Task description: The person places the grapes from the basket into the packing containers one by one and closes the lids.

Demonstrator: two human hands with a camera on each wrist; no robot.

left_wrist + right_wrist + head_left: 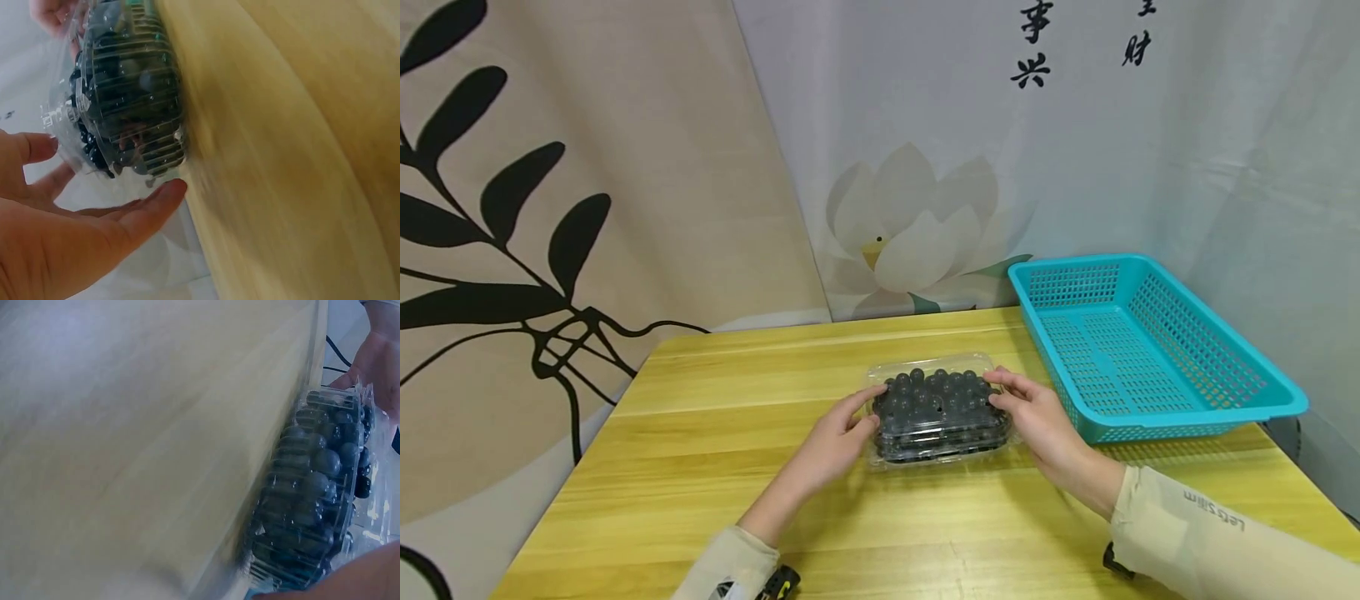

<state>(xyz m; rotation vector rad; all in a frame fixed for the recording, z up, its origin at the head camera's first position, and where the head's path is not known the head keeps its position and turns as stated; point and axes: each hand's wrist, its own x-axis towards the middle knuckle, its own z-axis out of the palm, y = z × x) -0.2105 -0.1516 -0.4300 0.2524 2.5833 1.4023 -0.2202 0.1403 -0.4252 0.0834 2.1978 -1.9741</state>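
Observation:
A clear plastic clamshell box (943, 435) full of dark, round, grape-like fruit (917, 398) sits on the wooden table, its lid down over the fruit. My left hand (838, 437) is at the box's left end, fingertips right at the edge; the left wrist view shows its fingers spread loosely around that corner. On the opposite end, my right hand (1048, 425) reaches in with extended fingers, their tips at the lid's upper right side. In the right wrist view the box's ribbed wall (294, 481) shows, and part of my right hand (356, 575) overlaps its near end.
A turquoise perforated plastic basket (1157, 358) stands at the table's right side, close beyond my right hand. Behind the yellow wooden table (737, 408) hangs a printed cloth (887, 100). Dark devices are strapped under both wrists.

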